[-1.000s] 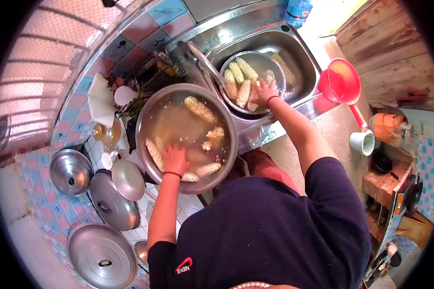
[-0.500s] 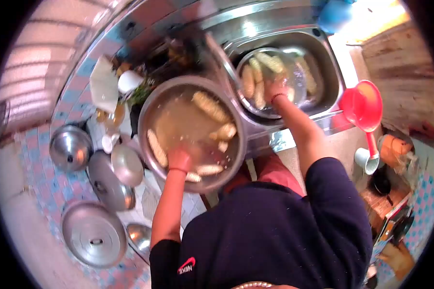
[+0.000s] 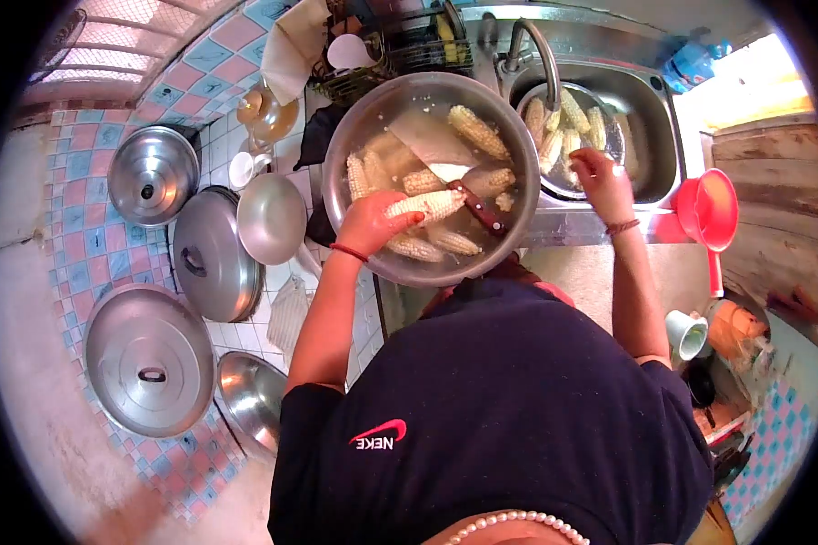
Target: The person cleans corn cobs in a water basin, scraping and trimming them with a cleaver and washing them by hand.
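My left hand (image 3: 373,223) is closed around a pale corn cob (image 3: 427,209) above the large metal basin (image 3: 338,141). Murky water fills the basin, with several more cobs in it, among them one cob (image 3: 479,133) near the far side. A cleaver (image 3: 483,213) lies in the basin, its brown handle beside the held cob and its wide blade partly under water. My right hand (image 3: 604,184) hovers at the sink's near edge, fingers loosely bent and apart, nothing visible in them. Close to its fingertips, a bowl (image 3: 620,150) in the sink holds several cobs.
A curved faucet (image 3: 545,54) rises over the sink (image 3: 668,136). To the right is a red dipper (image 3: 707,211). Pot lids (image 3: 150,359) and a pan (image 3: 271,218) lie on the left. Behind the basin stands a dish rack (image 3: 418,50).
My left hand has come up from the basin water with a corn cob. My right hand has drawn back out of the bowl in the sink. The cleaver now shows, and the view has shifted.
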The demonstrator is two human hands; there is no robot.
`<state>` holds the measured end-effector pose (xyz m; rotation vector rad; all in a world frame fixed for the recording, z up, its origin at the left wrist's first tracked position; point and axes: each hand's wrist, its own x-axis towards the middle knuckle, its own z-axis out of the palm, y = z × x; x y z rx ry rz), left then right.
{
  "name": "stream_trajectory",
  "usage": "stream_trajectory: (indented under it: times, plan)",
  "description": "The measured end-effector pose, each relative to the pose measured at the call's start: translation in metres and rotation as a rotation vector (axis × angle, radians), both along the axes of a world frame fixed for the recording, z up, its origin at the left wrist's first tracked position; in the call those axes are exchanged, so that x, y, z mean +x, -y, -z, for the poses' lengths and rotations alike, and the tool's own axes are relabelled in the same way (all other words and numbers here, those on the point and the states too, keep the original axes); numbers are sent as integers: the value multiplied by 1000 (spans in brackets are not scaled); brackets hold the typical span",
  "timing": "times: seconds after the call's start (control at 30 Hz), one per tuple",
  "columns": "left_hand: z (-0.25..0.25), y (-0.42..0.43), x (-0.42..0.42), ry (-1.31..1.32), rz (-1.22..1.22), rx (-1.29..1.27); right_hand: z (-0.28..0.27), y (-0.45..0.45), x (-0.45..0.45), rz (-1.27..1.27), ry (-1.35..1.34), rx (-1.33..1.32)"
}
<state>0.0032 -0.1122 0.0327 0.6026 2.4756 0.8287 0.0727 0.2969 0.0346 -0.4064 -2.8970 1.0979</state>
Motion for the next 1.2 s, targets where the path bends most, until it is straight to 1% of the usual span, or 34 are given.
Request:
stream_trajectory:
  times: [0.03, 0.07, 0.1, 0.13, 0.17, 0.2, 0.23, 0.27, 0.33, 0.37, 0.47, 0.5, 0.6, 0.63, 0.73, 0.77, 0.87, 0.9, 1.0, 1.03, 1.13, 1.17, 1.2]
  plan:
    - [12, 5, -1, 143, -77, 178, -12, 27, 5, -6, -45, -79]
    - [27, 11, -2, 289, -151, 353, -24, 54, 7, -68, 11, -179]
    - [35, 15, -3, 438, -222, 526, -21, 75, 6, -208, -39, -162]
    - [30, 13, -2, 597, -288, 673, -12, 94, 3, -256, 39, -79]
    - [21, 9, 1, 755, -356, 816, -6, 108, 1, -352, -18, -16]
    - [15, 7, 3, 911, -426, 957, -2, 122, -6, -369, -37, -49]
    - [32, 6, 3, 823, -463, 982, 0, 133, -10, -330, -30, -112]
    - [31, 3, 3, 909, -450, 1034, -3, 146, -14, -291, -19, -179]
    - [21, -3, 5, 1090, -420, 1135, 3, 160, -19, -265, 18, -44]
    - [14, -6, 6, 1129, -371, 1142, 7, 166, -19, -248, 36, 23]
    - [42, 0, 2, 1330, -133, 1376, 18, 190, -15, -353, 251, 312]
    - [40, -1, 7, 1332, -174, 1421, 26, 196, -15, -337, 269, 327]
    - [25, -4, 7, 1351, -220, 1347, 50, 212, -19, -229, 213, 355]
    - [24, -1, 5, 1320, -81, 1351, 58, 215, -20, -204, 189, 370]
    - [20, -5, 4, 1304, -57, 1416, 68, 220, -28, -283, 185, 316]
    - [17, -6, 2, 1322, -90, 1404, 90, 219, -30, -321, 171, 321]
    - [19, -7, -6, 1425, -149, 1417, 90, 231, -30, -240, 198, 132]
    - [23, -2, -9, 1324, -128, 1289, 74, 232, -28, -187, 229, 110]
    - [25, 3, -9, 1295, -202, 1289, 37, 226, -24, 4, 305, -97]
    - [20, 4, -8, 1246, -247, 1287, 19, 221, -20, -22, 309, -82]
    - [12, 10, -9, 1223, -293, 1268, 37, 195, -14, 70, 233, -577]
    - [7, 17, -8, 1205, -273, 1252, 30, 194, -8, 59, 188, -529]
    - [6, 19, -7, 1164, -275, 1249, 23, 192, -2, 73, 163, -629]
